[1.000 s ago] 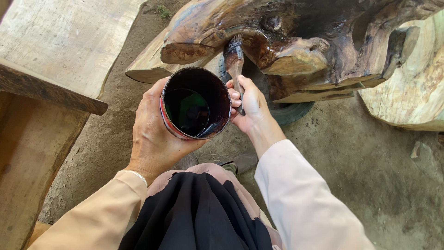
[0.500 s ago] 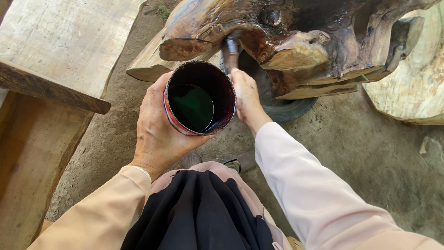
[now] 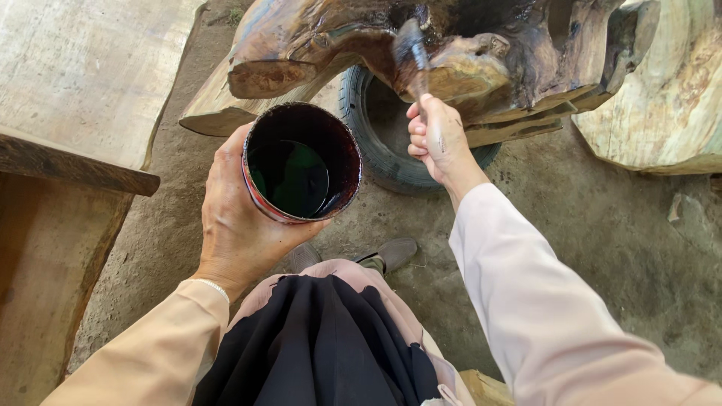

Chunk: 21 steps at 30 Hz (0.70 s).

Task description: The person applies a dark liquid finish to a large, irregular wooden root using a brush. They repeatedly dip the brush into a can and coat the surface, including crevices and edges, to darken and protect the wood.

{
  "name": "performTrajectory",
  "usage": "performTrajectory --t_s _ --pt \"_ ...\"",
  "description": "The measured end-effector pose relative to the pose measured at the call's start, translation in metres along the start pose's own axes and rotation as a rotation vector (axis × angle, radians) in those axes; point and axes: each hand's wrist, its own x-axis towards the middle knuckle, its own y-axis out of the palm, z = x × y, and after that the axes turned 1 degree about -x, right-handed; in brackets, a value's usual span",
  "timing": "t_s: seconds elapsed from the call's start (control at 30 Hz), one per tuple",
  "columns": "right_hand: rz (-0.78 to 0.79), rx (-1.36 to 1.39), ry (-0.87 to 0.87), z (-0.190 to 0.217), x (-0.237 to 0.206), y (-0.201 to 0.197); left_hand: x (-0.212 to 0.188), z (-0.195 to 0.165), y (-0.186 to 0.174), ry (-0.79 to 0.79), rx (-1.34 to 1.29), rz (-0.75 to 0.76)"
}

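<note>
- Staining is under way: the right hand [image 3: 438, 139] has its grip clenched round a brush [image 3: 412, 51], bristles laid on the gnarled wood piece [image 3: 481, 45]. The brush is blurred, so I judge it mid-stroke.
- The left hand [image 3: 241, 218] wraps its grip round the can [image 3: 302, 162] of dark stain, held level just beside the wood.
- The next move likely calls for a steady dip into the can without tipping it.
- Count: one brush, one can, one tyre [image 3: 376, 143] under the wood, one shoe [image 3: 391, 254] on the ground.
</note>
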Motion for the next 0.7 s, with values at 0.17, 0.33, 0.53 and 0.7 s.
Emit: performTrajectory --t_s 0.17,0.33,0.53,0.7 --pt "-0.153 -0.27 -0.082 -0.004 0.006 0.024 0.006 -0.008 0.001 0.01 -0.01 0.004" --pt "0.155 -0.285 -0.007 -0.027 -0.009 0.035 0.009 -0.012 0.001 0.008 -0.016 0.009" --pt "-0.024 0.148 0.089 -0.038 -0.012 0.042 0.014 0.002 0.003 0.028 0.005 0.008" --pt "0.063 -0.064 0.077 -0.054 -0.012 0.066 0.011 0.009 -0.007 0.001 0.012 0.01"
